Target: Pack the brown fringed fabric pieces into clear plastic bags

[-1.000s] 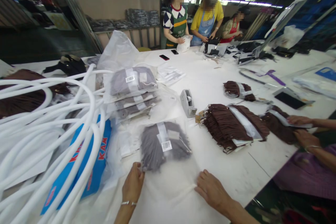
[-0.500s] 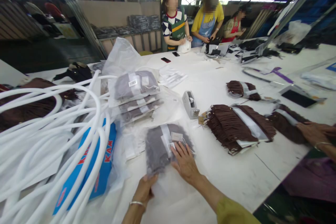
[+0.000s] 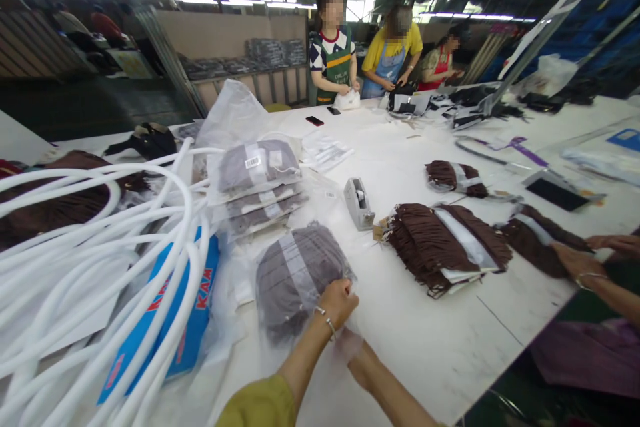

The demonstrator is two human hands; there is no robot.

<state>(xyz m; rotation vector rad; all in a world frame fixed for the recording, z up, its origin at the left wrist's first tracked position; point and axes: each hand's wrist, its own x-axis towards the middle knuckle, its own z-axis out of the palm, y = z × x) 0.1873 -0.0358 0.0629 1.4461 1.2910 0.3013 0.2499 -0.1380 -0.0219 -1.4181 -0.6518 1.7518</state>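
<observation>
A folded grey fabric piece (image 3: 313, 257) with a pale paper band (image 3: 296, 260) lies in a clear plastic bag before me. My left hand (image 3: 340, 302), a bracelet at its wrist, has its fingers closed on the bag at the fabric's lower right corner. Just below it, my right hand (image 3: 354, 348) is behind or inside the loose, cloudy plastic; its fingers are hidden. Farther back lies a stack of similar bagged grey pieces (image 3: 260, 167), the top one with a barcode label.
A tape dispenser (image 3: 359, 203) stands beyond the bag. Brown fringed bundles (image 3: 425, 247) lie to the right, where a co-worker's hands (image 3: 575, 260) touch another brown bundle. White tubing (image 3: 175, 180) coils at left over a blue bag (image 3: 200, 320). Several people work across the table.
The bagged piece has been turned over, hiding its tag. My left hand has moved right to its corner; my right hand has left its top and come down under the plastic.
</observation>
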